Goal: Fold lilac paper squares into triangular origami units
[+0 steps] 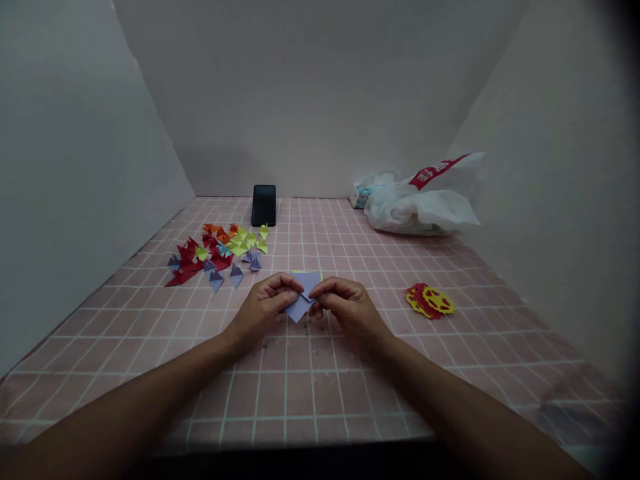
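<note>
Low over the pink-tiled worktop (pixel 300 387), near its middle, the left hand (pixel 263 308) and right hand (pixel 345 305) meet on a folded lilac paper piece (pixel 306 293). The fingers of both pinch its upper edges, hiding the folds there; only its lower point and top corner show. A yellow-green sliver peeks from behind it, too little to identify. Far left lies a pile of folded paper triangles (pixel 220 253), beyond it an upright phone (pixel 263 205). Right are red-and-yellow paper cut-outs (pixel 430 300) and a white plastic bag (pixel 423 203), contents unseen.
</note>
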`<state>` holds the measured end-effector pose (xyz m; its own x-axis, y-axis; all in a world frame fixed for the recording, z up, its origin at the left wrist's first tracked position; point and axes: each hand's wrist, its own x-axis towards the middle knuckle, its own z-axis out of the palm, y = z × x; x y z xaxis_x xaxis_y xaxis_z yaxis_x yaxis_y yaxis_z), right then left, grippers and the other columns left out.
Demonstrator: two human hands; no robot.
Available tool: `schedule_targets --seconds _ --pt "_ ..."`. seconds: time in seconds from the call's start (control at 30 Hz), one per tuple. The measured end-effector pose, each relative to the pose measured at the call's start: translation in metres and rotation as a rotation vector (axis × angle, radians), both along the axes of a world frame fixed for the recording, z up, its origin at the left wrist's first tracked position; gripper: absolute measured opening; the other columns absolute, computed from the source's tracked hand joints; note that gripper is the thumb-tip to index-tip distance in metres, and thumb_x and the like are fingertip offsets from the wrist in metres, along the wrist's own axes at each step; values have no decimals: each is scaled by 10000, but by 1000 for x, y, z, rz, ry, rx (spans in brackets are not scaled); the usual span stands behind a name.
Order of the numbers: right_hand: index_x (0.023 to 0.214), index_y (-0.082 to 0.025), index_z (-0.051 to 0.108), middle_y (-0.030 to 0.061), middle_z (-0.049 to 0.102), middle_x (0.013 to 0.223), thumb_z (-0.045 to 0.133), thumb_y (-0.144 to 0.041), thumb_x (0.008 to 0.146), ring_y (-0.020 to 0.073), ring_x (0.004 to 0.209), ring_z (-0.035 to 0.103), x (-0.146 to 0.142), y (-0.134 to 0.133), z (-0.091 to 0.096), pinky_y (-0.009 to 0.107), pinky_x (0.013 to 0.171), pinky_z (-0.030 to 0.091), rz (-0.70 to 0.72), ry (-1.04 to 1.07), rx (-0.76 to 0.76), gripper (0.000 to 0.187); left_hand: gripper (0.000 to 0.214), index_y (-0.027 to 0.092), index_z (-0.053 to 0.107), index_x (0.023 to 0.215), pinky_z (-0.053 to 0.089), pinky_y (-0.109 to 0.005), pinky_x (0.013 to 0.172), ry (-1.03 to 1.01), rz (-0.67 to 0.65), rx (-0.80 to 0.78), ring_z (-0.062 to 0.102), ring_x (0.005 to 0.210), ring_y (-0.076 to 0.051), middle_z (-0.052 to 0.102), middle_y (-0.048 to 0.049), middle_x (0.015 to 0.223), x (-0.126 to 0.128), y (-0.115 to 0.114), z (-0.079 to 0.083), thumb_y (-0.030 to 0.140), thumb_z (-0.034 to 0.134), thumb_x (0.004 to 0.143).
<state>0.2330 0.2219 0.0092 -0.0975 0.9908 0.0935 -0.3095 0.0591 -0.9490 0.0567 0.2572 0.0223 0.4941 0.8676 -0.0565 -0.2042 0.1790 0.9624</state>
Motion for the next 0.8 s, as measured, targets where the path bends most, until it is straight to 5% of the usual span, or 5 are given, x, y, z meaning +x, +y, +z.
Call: schedule_targets --seconds 0.37,0.8 --pt "810 -216 734 -11 673 693 651 -185 805 120 637 617 2 -2 3 278 624 494 11 -108 80 88 144 174 616 862 475 -250 604 -13 13 -7 628 605 -125 668 8 700 -1 0 0 251 689 763" --pt "781 -200 695 -12 651 691 634 -172 797 124 640 607 1 -3 4 284 642 480 17 -96 85 69 116 167 652 855 418 -226 584 133 78 196 537 611 -102 611 16 722 -4 0 2 247 657 771"
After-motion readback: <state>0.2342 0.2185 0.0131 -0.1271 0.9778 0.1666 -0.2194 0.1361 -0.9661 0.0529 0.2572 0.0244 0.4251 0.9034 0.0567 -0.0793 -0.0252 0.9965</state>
